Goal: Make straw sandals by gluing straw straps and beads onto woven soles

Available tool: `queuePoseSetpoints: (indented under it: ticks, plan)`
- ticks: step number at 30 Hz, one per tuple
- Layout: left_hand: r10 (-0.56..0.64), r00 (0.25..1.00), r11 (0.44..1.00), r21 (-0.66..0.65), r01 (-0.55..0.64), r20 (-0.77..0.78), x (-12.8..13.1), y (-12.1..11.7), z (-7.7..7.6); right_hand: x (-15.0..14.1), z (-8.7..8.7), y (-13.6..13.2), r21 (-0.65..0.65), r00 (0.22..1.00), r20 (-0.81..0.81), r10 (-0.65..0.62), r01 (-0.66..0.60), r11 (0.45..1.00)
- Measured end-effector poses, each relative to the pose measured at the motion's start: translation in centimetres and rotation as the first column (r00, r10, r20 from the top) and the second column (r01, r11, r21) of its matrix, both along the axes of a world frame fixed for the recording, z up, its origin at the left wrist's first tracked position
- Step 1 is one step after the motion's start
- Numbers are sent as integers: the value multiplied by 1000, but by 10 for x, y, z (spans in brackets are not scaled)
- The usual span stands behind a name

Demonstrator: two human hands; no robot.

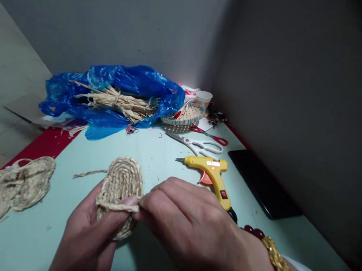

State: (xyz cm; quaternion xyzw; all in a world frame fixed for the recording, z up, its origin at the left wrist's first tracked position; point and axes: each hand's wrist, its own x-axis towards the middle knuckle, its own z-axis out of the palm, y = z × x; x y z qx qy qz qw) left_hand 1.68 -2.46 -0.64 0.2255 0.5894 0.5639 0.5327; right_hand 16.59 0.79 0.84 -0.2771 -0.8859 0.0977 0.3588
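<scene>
A small oval slipper [122, 174] of coiled straw rope is held up over the table. My left hand [92, 232] grips it from the left, thumb pressed on a rope strap [118, 207] that crosses its lower part. My right hand [187, 226] is closed at the strap's right end, fingertips pinched by the slipper's edge; the exact spot they grip is partly hidden. A loose twisted rope tail [90, 173] sticks out to the left.
A yellow glue gun [208, 164], white scissors [203, 146] and red scissors [210, 134] lie right of centre, near a black phone-like slab [262, 184]. Behind are a blue bag [138, 77] with straw [118, 102], a basket [185, 119] and a cup [204, 98]. Braided straw [32, 178] lies left.
</scene>
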Motion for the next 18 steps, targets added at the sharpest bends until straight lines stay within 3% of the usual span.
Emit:
queuePoseSetpoints:
  ticks: [6, 12, 16, 18]
  plan:
    - [37, 990, 997, 62, -46, 135, 3, 0, -2, 5, -1, 3, -58, 999, -19, 50, -51, 997]
    - [-23, 995, 996, 90, 14, 101, 5, -1, -1, 3, -4, 4, -21, 998, -38, 40, -41, 999]
    - [12, 997, 995, 97, -20, 79, 6, -1, -3, 2, -7, 4, -23, 997, -46, 61, -62, 998]
    - [18, 996, 995, 99, -27, 89, 7, -2, -2, 4, -5, 5, -83, 993, -89, 81, -88, 993]
